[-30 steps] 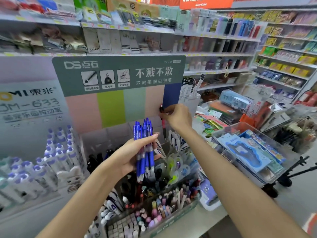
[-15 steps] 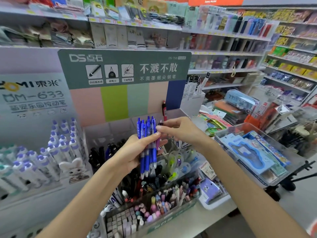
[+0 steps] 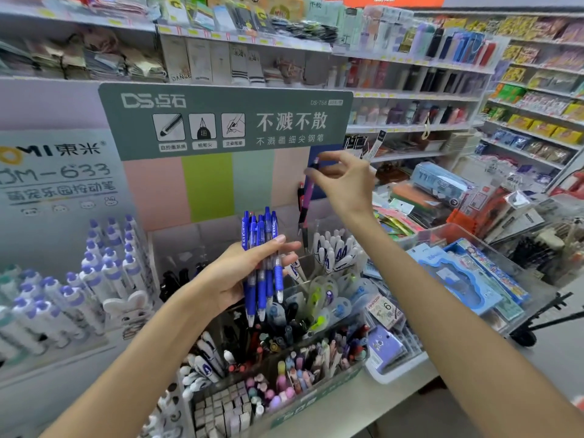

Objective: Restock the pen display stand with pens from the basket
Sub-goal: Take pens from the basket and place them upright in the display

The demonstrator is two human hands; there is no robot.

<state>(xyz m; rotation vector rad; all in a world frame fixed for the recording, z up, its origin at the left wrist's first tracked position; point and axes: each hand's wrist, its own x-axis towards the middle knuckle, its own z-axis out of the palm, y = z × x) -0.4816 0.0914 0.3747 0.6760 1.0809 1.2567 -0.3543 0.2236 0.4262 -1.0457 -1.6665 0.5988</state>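
My left hand (image 3: 234,273) grips a bundle of several blue click pens (image 3: 262,263), held upright in front of the pen display stand (image 3: 221,121). My right hand (image 3: 344,181) is raised above it and pinches the top of a single dark purple pen (image 3: 308,197), which hangs tip down over the stand's clear back right compartment (image 3: 325,216). A red-and-black pen (image 3: 301,197) stands in that compartment beside it. Lower tiers of the stand hold black pens, white pens and pastel pens. No basket can be picked out.
White and purple pens (image 3: 104,273) fill a neighbouring display at the left. A clear tray of blue packaged stationery (image 3: 467,279) sits on a stand to the right. Stocked shelves (image 3: 410,90) run behind, and a grey counter edge (image 3: 363,409) lies below the stand.
My right hand took one pen from the bundle in my left hand and lifted it up and right, over the stand's back compartment. The left hand stayed nearly still.
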